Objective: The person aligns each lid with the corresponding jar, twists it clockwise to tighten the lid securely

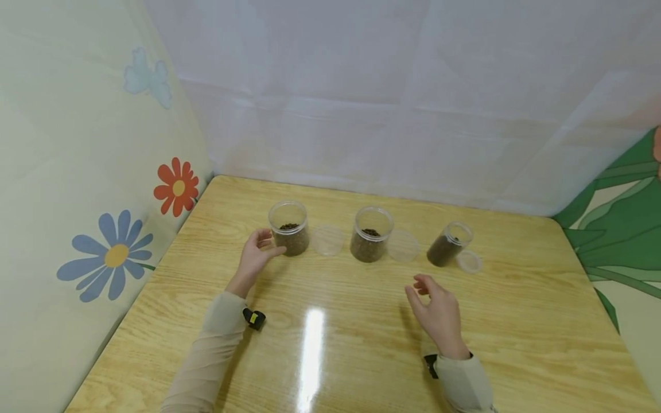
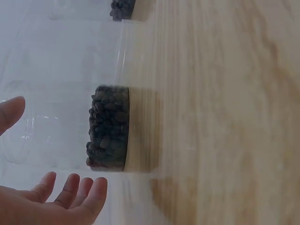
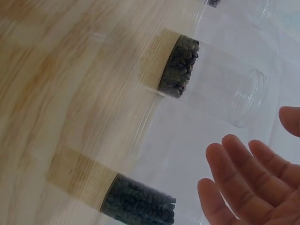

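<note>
Three clear jars with dark beans or pellets in the bottom stand in a row: a left jar (image 1: 291, 229), a middle jar (image 1: 370, 235) and a narrower right jar (image 1: 448, 245). My left hand (image 1: 254, 258) is spread beside the left jar, thumb in front and fingers at its left side. In the left wrist view, gaps show between that hand (image 2: 70, 201) and the jar (image 2: 108, 129). My right hand (image 1: 438, 312) hovers in front of the right jar, fingers loosely bent and holding nothing. The right wrist view shows this hand (image 3: 258, 187) near two jars, fingers apart.
Clear round lids lie on the wooden table (image 1: 361, 332): one (image 1: 327, 240) right of the left jar, another (image 1: 404, 245) right of the middle jar, a small one (image 1: 469, 261) by the right jar. A white cloth (image 1: 361, 115) hangs behind; a flowered sheet (image 1: 62, 172) hangs at left.
</note>
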Tool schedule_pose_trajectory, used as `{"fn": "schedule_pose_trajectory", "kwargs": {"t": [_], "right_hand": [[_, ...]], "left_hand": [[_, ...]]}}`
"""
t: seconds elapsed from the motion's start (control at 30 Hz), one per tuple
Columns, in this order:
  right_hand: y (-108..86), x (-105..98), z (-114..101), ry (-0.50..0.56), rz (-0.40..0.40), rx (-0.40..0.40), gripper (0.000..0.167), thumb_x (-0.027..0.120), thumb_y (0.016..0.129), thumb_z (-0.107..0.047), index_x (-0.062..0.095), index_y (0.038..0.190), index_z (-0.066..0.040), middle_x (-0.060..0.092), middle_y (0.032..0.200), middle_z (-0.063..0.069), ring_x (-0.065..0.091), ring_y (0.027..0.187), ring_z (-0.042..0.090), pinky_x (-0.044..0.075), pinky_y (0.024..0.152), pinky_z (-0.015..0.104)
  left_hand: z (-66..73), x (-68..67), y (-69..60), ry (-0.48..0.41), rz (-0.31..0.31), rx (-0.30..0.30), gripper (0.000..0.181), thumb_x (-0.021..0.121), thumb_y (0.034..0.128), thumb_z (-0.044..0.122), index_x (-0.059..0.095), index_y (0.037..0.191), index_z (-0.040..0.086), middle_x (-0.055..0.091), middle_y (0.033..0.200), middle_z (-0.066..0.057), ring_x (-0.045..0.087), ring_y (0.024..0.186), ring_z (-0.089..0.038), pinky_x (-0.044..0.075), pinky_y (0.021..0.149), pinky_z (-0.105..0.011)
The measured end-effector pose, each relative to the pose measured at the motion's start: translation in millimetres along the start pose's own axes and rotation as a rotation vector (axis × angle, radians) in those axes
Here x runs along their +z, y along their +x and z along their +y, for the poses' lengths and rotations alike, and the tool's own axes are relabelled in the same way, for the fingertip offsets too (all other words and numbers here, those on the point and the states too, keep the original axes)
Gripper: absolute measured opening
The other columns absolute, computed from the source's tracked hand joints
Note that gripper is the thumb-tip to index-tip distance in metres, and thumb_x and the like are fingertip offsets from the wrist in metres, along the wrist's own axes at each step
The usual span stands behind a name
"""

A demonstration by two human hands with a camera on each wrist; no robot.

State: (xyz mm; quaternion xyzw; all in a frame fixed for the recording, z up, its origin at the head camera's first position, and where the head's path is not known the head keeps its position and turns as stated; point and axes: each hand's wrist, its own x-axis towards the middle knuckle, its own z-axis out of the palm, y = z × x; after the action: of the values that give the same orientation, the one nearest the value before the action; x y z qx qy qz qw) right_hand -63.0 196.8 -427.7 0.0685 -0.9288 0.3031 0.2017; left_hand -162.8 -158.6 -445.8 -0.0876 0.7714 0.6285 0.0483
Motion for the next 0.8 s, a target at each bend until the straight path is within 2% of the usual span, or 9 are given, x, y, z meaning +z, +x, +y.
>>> {"fn": "schedule_pose_trajectory", "kwargs": {"t": [0.27,0.63,0.8], "right_hand": [[-0.6,0,2,-0.011,-0.012,-0.005,0.026,0.068,0.079,-0.009,0.061,0.099,0.005,0.066,0.082,0.016,0.062,0.068,0.029,0.049,0.057,0.045],[-1.6,2,4,-0.01,-0.029,0.01,0.029,0.069,0.079,-0.012,0.061,0.101,0.005,0.066,0.083,0.016,0.062,0.07,0.03,0.05,0.058,0.045],[-1.6,1,4,-0.012,-0.053,0.028,0.031,0.068,0.08,-0.013,0.061,0.103,0.005,0.066,0.085,0.017,0.062,0.071,0.03,0.051,0.059,0.045]], "left_hand": [[-2.4,-2.3,8.6,0.062,-0.041,0.0,0.087,0.075,0.0733,0.008,0.021,0.141,0.002,0.026,0.143,-0.019,0.026,0.13,-0.033,0.026,0.105,-0.046],[-5.4,-3.2,25.2,0.133,-0.12,0.019,0.1,0.079,0.0697,0.014,0.013,0.144,0.005,0.015,0.148,-0.019,0.014,0.135,-0.034,0.013,0.109,-0.048],[-6.7,-2.1,31.1,0.131,-0.157,0.064,0.103,0.08,0.0676,0.012,0.012,0.144,0.006,0.015,0.149,-0.017,0.012,0.136,-0.033,0.009,0.109,-0.05]]}}
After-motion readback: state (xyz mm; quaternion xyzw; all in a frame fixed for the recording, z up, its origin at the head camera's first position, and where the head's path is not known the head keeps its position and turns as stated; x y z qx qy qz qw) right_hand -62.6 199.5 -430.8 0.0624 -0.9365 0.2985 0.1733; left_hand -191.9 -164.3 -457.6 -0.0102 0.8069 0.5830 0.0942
